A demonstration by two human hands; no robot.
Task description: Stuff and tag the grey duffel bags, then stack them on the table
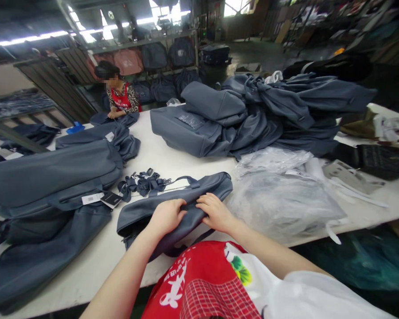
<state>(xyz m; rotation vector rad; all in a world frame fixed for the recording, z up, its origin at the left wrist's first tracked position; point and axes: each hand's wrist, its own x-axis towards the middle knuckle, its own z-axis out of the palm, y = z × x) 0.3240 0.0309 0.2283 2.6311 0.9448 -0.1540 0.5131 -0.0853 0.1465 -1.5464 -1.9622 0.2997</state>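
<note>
A dark blue-grey duffel bag lies on its side across the white table in front of me, with a dark gap at its left end. My left hand is closed on the bag's upper side near the middle, fingers bent into the material. Just to the right, my right hand grips the same side with curled fingers. Between the two hands the material is creased. A carry handle loops up from the bag's far side. Behind its left end rests a bunch of dark straps with buckles.
Finished-looking bags with a black hang tag fill the left side. A large heap of bags stands at the back. Clear plastic bags lie close on the right, beside a black quilted pouch. A co-worker sits across the table.
</note>
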